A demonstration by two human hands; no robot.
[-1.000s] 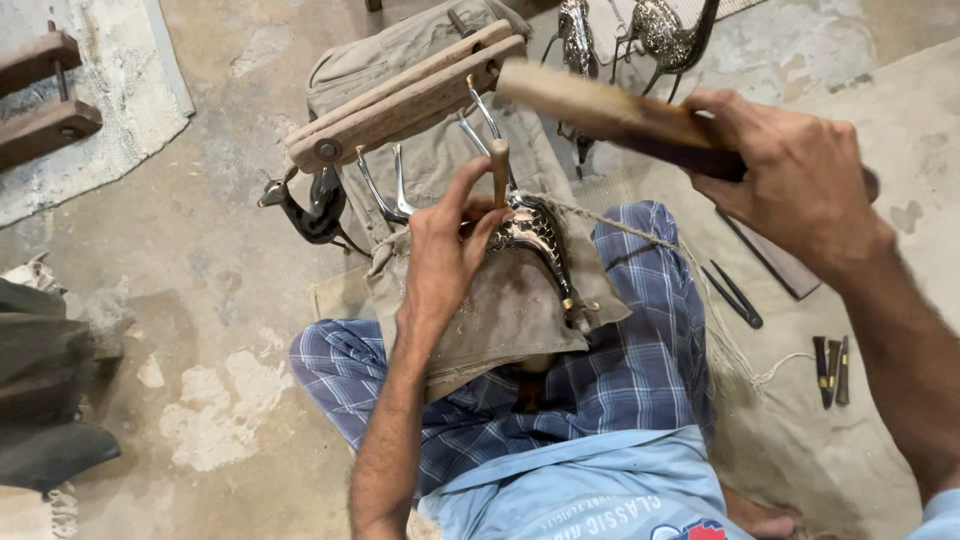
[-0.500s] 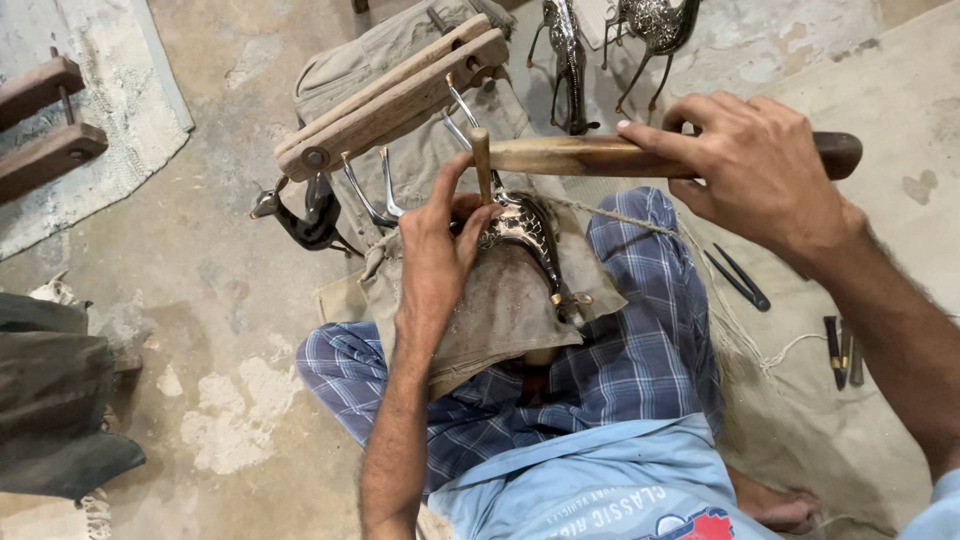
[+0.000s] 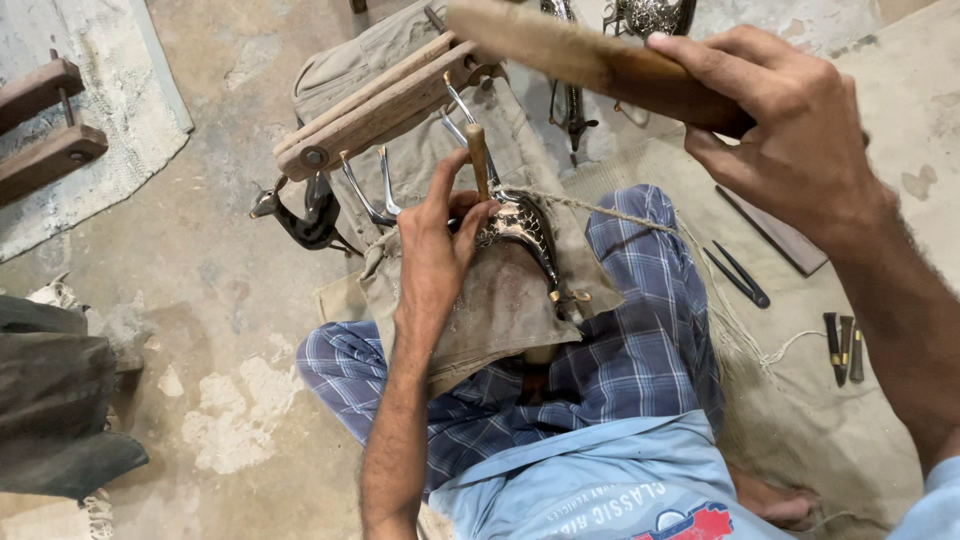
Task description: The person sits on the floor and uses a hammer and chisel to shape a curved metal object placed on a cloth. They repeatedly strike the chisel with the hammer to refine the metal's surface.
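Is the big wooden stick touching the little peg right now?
No, the long wooden mallet in the right hand is raised, apart from the small wooden punch that the left hand steadies on the patterned metal piece.

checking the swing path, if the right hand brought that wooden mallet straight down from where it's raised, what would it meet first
Most likely the top of the wooden punch that the left hand holds upright on the metal piece. The right hand has the mallet raised above; depth is unclear.

Wooden mallet (image 3: 590, 62): worn, matt, grain rough. Punch (image 3: 478, 158): wood, smooth, dull. Metal figure (image 3: 518, 225): embossed, shiny silver-grey. Cloth pad (image 3: 500, 310): coarse canvas, stained. Wooden clamp (image 3: 385, 105): weathered, unfinished. Floor (image 3: 220, 300): rough concrete, patchy. Checked garment (image 3: 640, 350): soft woven cotton.
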